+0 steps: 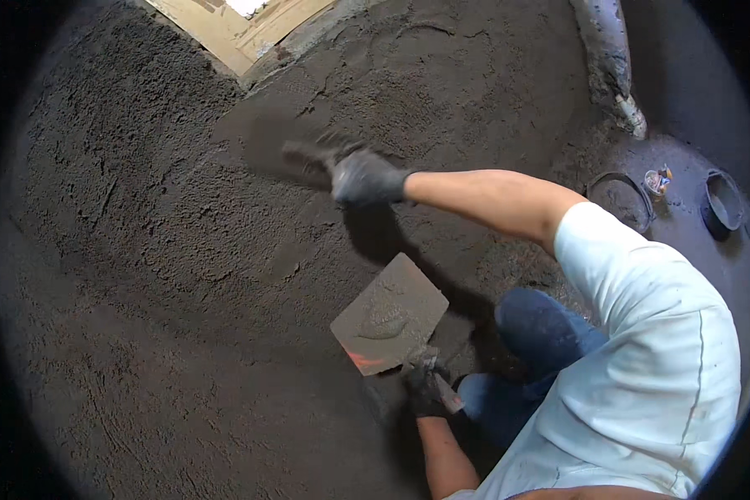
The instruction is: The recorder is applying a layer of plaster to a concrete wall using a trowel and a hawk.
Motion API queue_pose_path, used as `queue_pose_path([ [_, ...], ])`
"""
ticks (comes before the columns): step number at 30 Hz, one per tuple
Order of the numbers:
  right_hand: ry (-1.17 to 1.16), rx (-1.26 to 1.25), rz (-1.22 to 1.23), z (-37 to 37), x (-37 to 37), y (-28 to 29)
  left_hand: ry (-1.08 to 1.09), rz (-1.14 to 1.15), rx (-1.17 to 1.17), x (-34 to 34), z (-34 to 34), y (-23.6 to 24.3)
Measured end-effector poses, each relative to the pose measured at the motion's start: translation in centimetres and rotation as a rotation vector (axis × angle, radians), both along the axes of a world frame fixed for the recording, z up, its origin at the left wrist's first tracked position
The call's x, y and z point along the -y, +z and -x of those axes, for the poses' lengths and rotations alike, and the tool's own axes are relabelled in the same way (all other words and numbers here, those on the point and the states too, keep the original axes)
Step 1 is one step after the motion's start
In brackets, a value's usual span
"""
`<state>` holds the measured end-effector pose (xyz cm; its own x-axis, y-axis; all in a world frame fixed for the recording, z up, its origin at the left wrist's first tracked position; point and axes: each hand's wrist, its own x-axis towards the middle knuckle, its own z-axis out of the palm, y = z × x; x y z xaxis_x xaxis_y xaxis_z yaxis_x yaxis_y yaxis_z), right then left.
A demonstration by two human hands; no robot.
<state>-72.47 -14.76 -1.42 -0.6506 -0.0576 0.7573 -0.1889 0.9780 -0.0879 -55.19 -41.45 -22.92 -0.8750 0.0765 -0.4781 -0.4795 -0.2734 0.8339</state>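
My right hand (365, 177), in a dark glove, grips a trowel (287, 150) against the rough grey mortar surface (142, 200); the trowel is blurred by motion. Below it, my gloved left hand (427, 388) is closed on the handle of a square mortar board (417, 304), held out flat with a small heap of wet mortar (382, 325) on it.
A pale wooden frame (208, 33) meets the mortar at top left. A coated pipe (604, 50) runs down at top right. On the right stand a round container of grey material (621, 200), a small cup (654, 182) and a dark bucket (717, 215).
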Motion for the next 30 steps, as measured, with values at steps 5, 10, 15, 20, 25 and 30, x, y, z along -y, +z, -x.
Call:
queue_pose_path([
  [5, -0.176, -0.050, -0.380, -1.8, -10.4, 2.1, -0.315, 0.290, -0.662, -0.7, -0.4, -0.3],
  [10, -0.033, -0.110, -0.256, -3.3, -14.8, 1.7, -0.325, -0.176, -0.305, -1.9, 2.2, -0.8],
  [15, 0.051, -0.074, -0.206, -5.3, -16.8, -2.9, -0.290, -0.201, -0.188, -2.8, 2.3, 0.8],
  [20, -0.140, 0.145, -0.371, -10.7, -16.7, -11.7, -0.261, -0.057, -0.089, -1.3, 1.0, -0.4],
  [25, 0.196, 0.518, 0.485, -16.3, -6.2, -15.2, -0.156, 0.079, -0.338, 0.5, 2.7, -7.1],
  [30, 0.179, 0.598, -0.311, -19.7, -1.9, -13.9, -0.235, 0.008, -0.215, -2.9, 3.3, 1.9],
])
